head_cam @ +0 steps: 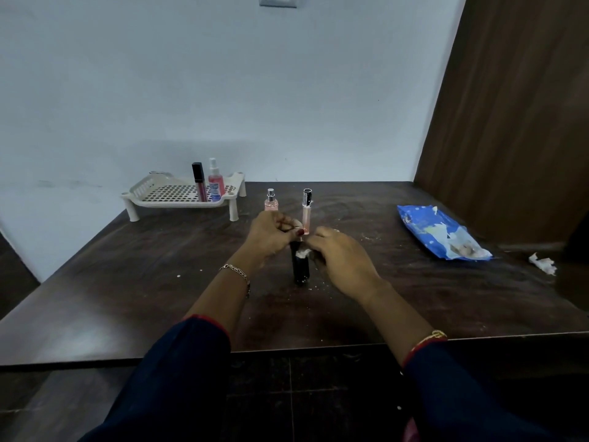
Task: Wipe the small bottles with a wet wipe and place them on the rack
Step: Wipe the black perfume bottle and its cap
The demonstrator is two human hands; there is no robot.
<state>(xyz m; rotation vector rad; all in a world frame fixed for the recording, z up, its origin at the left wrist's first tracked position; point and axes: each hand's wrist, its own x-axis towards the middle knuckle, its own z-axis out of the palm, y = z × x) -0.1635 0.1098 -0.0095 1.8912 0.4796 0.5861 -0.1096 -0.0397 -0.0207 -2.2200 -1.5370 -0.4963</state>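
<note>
Dark blue sleeves [178,362] fill the bottom of the view, with a chain bracelet [237,272] on the left wrist and a red and gold bangle [428,339] on the right. Both hands meet at the top of a black bottle [300,269], which stands upright on the dark wooden surface [127,282]. The left hand [272,234] has its fingers curled, with thumb and forefinger pinching a strip of the white wet wipe [302,252] just above the bottle's top. The right hand [342,255] is curled too, its fingertips holding the bunched wipe against the bottle's upper part (the fingertips themselves are mostly hidden behind the back of the hand).

Just behind the black bottle stands a pale pink lip gloss tube [307,212] with a black cap. Behind the black bottle and slightly left is a small pink perfume bottle [271,200] with a silver sprayer, its lower part hidden by the left hand. Far behind and well to the left of the black bottle, against the wall, sits the white perforated rack [153,194]. It holds a dark-capped lip gloss tube [199,183] and a pink spray bottle [215,181] side by side. Well right of the black bottle lies a blue wet wipe pack [427,224], and beyond it a crumpled used wipe [543,263].
</note>
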